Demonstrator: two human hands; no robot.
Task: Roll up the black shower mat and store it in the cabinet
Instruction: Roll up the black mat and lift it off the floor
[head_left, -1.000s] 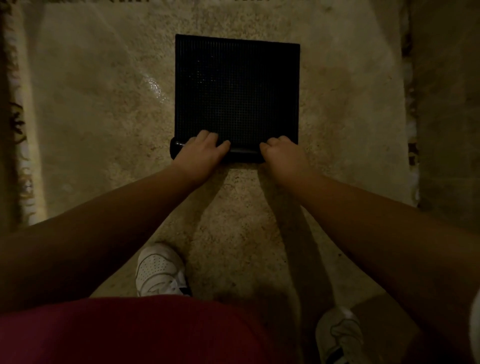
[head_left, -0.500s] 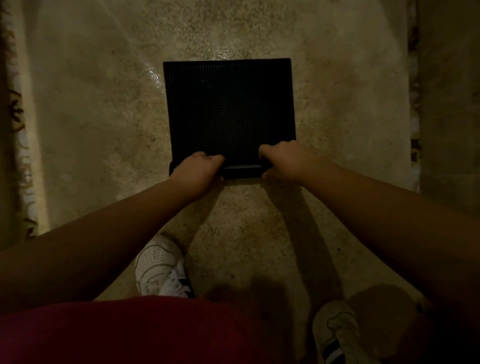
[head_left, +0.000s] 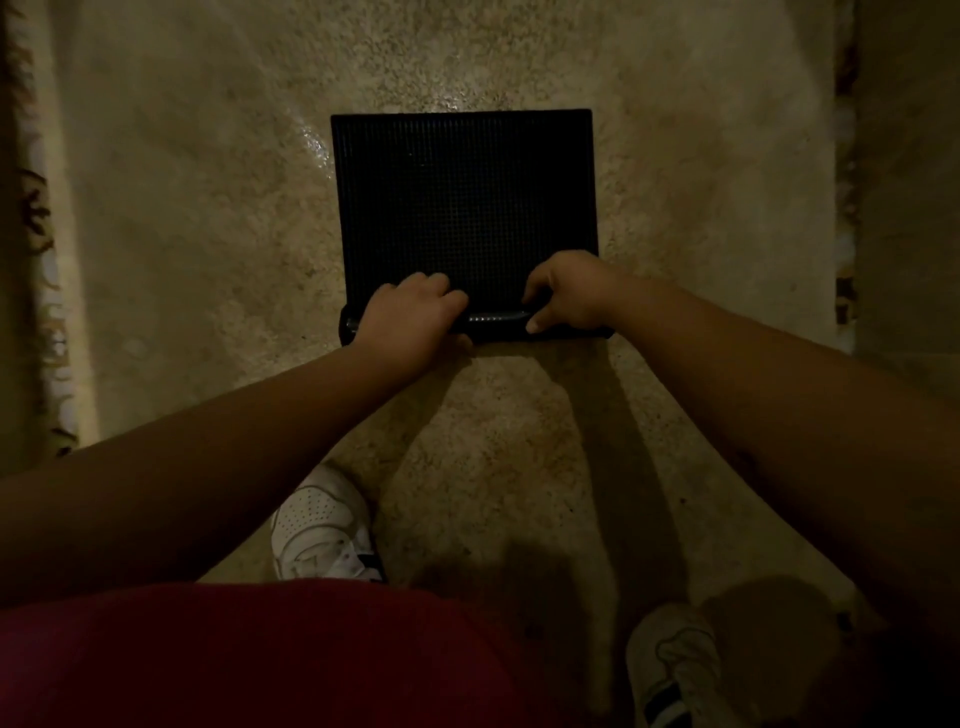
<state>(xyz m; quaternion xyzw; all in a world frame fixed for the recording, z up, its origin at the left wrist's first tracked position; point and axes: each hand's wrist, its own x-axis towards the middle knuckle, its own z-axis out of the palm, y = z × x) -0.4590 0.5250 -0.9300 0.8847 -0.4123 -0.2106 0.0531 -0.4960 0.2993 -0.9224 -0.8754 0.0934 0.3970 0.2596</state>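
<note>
Both our left hand (head_left: 410, 317) and right hand (head_left: 569, 299) curl around the black shower mat (head_left: 462, 208)'s rolled near edge; we judge it pliable, rubbery, best gripped near the roll's ends.

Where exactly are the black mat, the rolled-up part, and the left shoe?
black mat (head_left: 462, 197), head view, middle of its flat unrolled part.
rolled-up part (head_left: 496, 321), head view, between the hands.
left shoe (head_left: 319, 525), head view, white toe.

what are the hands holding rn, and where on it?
Both hands grip the black mat by its rolled-up near edge: left hand toward the roll's left end, right hand toward its right end.
</note>
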